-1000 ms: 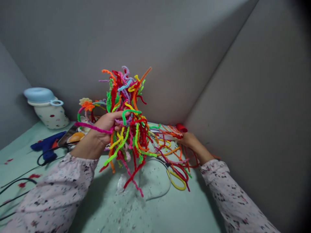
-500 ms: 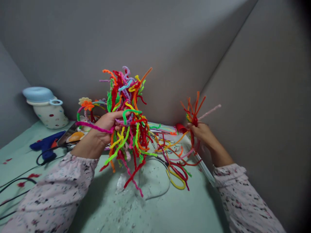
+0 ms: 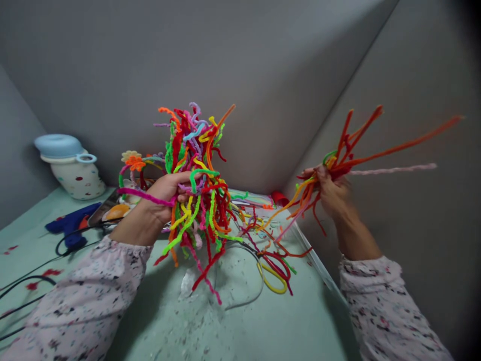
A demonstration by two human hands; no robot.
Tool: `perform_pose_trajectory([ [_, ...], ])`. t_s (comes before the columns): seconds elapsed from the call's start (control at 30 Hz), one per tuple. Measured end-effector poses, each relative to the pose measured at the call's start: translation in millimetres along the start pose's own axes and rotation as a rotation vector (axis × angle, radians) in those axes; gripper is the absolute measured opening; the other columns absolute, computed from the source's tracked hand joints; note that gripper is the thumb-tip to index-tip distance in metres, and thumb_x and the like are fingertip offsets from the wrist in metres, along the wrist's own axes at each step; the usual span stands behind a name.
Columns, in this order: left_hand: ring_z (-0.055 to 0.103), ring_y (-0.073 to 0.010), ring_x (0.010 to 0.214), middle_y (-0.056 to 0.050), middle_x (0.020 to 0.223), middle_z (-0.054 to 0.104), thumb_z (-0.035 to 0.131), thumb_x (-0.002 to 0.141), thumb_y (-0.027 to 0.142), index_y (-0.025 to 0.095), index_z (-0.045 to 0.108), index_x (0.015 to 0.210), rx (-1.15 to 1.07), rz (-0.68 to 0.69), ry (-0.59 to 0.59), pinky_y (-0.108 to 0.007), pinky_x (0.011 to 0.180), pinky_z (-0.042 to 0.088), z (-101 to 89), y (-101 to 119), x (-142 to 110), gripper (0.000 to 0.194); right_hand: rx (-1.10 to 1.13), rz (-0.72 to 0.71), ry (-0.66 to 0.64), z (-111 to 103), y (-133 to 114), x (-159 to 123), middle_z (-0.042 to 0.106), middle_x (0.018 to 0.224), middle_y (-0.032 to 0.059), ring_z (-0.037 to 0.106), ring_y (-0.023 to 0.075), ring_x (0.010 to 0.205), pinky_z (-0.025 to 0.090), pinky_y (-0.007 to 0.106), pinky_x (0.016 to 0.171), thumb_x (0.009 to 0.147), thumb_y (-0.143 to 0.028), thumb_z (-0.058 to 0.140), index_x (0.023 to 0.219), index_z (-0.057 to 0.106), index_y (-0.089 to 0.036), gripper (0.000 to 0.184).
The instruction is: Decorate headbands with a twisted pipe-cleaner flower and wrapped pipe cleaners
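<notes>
A large tangled bunch of fuzzy pipe cleaners (image 3: 203, 200) in many colours is gripped in my left hand (image 3: 167, 193), raised above the table with its ends hanging and sticking out. Over the wrist lies one magenta stem. Off to the right, my right hand (image 3: 332, 188) is closed around a smaller bundle of pipe cleaners (image 3: 351, 155), mostly orange and red with a pale pink one. The bundle's ends fan out to the right and droop on the left. Below, loose pipe cleaners (image 3: 276, 271) in red, yellow and green lie on the table.
On the left stands a white jar with a blue lid (image 3: 71, 165). A blue glue gun (image 3: 73, 223) and black cables lie before it. A tray (image 3: 99, 213) and pipe-cleaner flowers (image 3: 135, 161) sit behind my left wrist. Grey walls (image 3: 263, 90) enclose the green table (image 3: 244, 331).
My right hand has moved right and slightly up with its orange-red bundle, drawing it farther from the loose stems. My left hand and its bunch stay in place.
</notes>
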State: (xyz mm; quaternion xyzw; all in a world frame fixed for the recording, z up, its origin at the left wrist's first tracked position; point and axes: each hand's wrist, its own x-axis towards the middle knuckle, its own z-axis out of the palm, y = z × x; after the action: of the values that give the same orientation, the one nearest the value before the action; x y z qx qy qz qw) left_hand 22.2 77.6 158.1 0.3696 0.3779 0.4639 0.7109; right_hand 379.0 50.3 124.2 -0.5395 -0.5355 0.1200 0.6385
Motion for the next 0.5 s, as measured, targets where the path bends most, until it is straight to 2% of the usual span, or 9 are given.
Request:
perform_pose_trajectory([
  [0.1, 0.033, -0.0035, 0.023, 0.005, 0.033, 0.040, 0.057, 0.077, 0.011, 0.013, 0.056, 0.058, 0.013, 0.006, 0.012, -0.009, 0.022, 0.025, 0.3, 0.1, -0.9, 0.019, 0.173, -0.028, 0.101, 5.6, -9.1, 2.0, 0.059, 0.067, -0.0017, 0.060, 0.0120, 0.059, 0.051, 0.026, 0.057, 0.081, -0.046, 0.059, 0.078, 0.058, -0.020, 0.027],
  [0.17, 0.033, -0.0035, 0.023, 0.006, 0.032, 0.039, 0.058, 0.076, 0.010, 0.014, 0.055, 0.058, 0.021, 0.008, 0.023, -0.009, 0.022, 0.025, 0.7, 0.3, -1.2, 0.018, 0.244, -0.038, 0.172, 5.6, -17.8, 5.6, 0.048, 0.058, -0.0063, 0.051, 0.0086, 0.046, 0.047, 0.022, 0.047, 0.080, -0.044, 0.061, 0.077, 0.053, -0.022, 0.024],
  [0.27, 0.034, -0.0032, 0.024, 0.006, 0.033, 0.039, 0.058, 0.075, 0.009, 0.013, 0.055, 0.058, 0.024, 0.006, 0.014, -0.008, 0.022, 0.025, 1.3, 0.5, -1.7, 0.018, 0.171, 0.041, 0.157, -0.7, -30.5, 11.5, 0.036, 0.050, -0.0100, 0.034, 0.0060, 0.035, 0.035, 0.019, 0.035, 0.080, -0.041, 0.061, 0.072, 0.047, -0.023, 0.024],
  [0.3, 0.034, -0.0032, 0.024, 0.006, 0.033, 0.040, 0.058, 0.075, 0.009, 0.013, 0.055, 0.058, 0.023, 0.006, 0.009, -0.008, 0.022, 0.025, 1.4, 0.4, -1.9, 0.018, 0.099, 0.100, 0.108, -2.9, -32.9, 12.3, 0.034, 0.047, -0.0103, 0.031, 0.0060, 0.034, 0.031, 0.019, 0.033, 0.080, -0.041, 0.060, 0.069, 0.045, -0.023, 0.026],
  [0.37, 0.034, -0.0033, 0.024, 0.005, 0.033, 0.040, 0.058, 0.076, 0.010, 0.013, 0.055, 0.057, 0.017, 0.012, 0.004, -0.009, 0.022, 0.025, 1.2, -0.1, -2.2, 0.019, -0.116, 0.225, -0.068, -4.6, -32.2, 10.0, 0.035, 0.043, -0.0092, 0.032, 0.0065, 0.033, 0.027, 0.020, 0.031, 0.078, -0.043, 0.061, 0.064, 0.044, -0.022, 0.031],
  [0.43, 0.033, -0.0033, 0.023, 0.005, 0.032, 0.039, 0.058, 0.076, 0.011, 0.013, 0.054, 0.057, 0.010, 0.015, 0.008, -0.009, 0.022, 0.025, 0.3, -0.6, -1.7, 0.020, -0.373, 0.299, -0.325, -0.1, -22.2, 1.1, 0.040, 0.043, -0.0063, 0.035, 0.0067, 0.035, 0.026, 0.020, 0.033, 0.075, -0.045, 0.063, 0.060, 0.049, -0.019, 0.033],
  [0.5, 0.034, -0.0032, 0.023, 0.005, 0.032, 0.039, 0.059, 0.075, 0.011, 0.013, 0.054, 0.056, -0.002, 0.010, 0.011, -0.009, 0.022, 0.025, -1.7, -0.7, -0.1, 0.021, -0.488, 0.300, -0.585, 11.2, -3.0, -13.9, 0.045, 0.046, -0.0054, 0.036, 0.0063, 0.040, 0.027, 0.020, 0.038, 0.071, -0.043, 0.065, 0.063, 0.057, -0.016, 0.030],
])
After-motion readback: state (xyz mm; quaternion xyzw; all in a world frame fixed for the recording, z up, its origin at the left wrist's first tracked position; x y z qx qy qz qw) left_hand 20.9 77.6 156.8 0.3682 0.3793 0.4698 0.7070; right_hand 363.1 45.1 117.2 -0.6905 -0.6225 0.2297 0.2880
